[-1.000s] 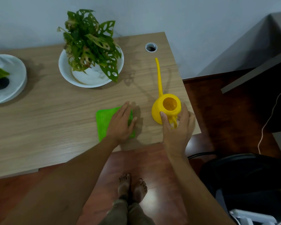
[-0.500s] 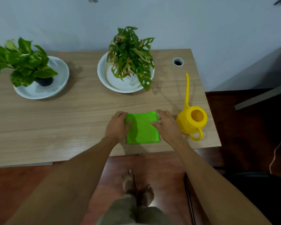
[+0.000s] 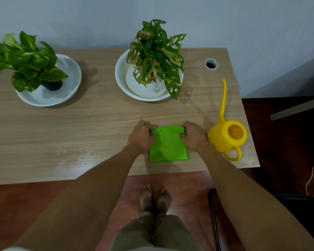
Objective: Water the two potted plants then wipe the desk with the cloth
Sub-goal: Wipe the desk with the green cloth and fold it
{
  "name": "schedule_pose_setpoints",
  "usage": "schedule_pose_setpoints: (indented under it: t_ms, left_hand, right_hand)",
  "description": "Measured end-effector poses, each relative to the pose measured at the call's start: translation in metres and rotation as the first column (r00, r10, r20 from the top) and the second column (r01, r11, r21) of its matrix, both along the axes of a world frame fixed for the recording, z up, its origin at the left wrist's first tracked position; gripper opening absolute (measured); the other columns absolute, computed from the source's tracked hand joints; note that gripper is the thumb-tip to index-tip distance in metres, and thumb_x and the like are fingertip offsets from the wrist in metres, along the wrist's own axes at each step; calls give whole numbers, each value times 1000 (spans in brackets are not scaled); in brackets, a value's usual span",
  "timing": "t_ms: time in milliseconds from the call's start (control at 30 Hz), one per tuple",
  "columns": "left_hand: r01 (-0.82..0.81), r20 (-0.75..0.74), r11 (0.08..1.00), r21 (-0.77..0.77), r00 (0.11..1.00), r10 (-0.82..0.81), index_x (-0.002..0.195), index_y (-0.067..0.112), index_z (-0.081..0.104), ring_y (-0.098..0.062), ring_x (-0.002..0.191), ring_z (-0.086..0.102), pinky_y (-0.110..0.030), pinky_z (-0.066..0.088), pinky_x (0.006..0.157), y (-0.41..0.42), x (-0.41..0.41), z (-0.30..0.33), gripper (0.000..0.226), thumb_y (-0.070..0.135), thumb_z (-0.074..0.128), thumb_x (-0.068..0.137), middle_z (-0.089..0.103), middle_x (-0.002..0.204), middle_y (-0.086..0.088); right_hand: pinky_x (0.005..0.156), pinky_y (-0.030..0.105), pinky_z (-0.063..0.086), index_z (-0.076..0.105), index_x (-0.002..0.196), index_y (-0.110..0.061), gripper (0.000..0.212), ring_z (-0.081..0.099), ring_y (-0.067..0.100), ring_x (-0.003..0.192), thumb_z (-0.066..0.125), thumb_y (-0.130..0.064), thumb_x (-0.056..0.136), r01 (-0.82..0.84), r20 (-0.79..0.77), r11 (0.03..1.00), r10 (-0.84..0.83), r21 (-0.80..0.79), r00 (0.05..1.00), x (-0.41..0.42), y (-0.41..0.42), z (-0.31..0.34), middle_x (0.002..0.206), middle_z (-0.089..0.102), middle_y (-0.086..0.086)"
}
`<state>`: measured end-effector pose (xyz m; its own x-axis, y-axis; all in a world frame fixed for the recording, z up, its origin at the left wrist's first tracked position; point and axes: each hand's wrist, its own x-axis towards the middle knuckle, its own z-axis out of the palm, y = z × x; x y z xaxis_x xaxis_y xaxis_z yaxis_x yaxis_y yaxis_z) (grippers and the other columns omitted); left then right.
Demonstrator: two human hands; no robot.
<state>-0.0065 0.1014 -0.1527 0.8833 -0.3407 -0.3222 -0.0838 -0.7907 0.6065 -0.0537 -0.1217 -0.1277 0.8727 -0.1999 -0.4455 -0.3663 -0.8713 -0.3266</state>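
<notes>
A bright green cloth [image 3: 168,144] lies on the wooden desk [image 3: 98,124] near its front edge. My left hand [image 3: 140,136] pinches its far left corner and my right hand [image 3: 193,135] pinches its far right corner, bunching the far edge. A yellow watering can [image 3: 227,135] with a long thin spout stands just right of my right hand. Two potted plants sit in white dishes: a holey-leaved one [image 3: 155,55] at the back centre and a broad-leaved one [image 3: 27,62] at the back left.
A round cable hole [image 3: 211,63] is in the desk's back right corner. The desk's right edge runs close beside the watering can. A dark chair [image 3: 297,214] stands on the reddish floor at lower right, and my bare feet are below the desk edge.
My right hand left the watering can and joined the left on the cloth. Both hands went from flat beside it to pinching its far corners. The view shifted left, showing both plants.
</notes>
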Motion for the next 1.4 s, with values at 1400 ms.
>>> schedule_pose_setpoints:
  t_ms: [1400]
  left_hand:
    - [-173, 172, 968, -181, 964, 204, 93, 13, 70, -28, 81, 69, -37, 53, 74, 251, 153, 90, 7, 16, 67, 87, 72, 82, -6]
  right_hand:
    - [78, 41, 56, 74, 95, -20, 22, 68, 27, 90, 69, -3, 83, 124, 261, 877, -269, 464, 927, 152, 248, 55, 101, 74, 9]
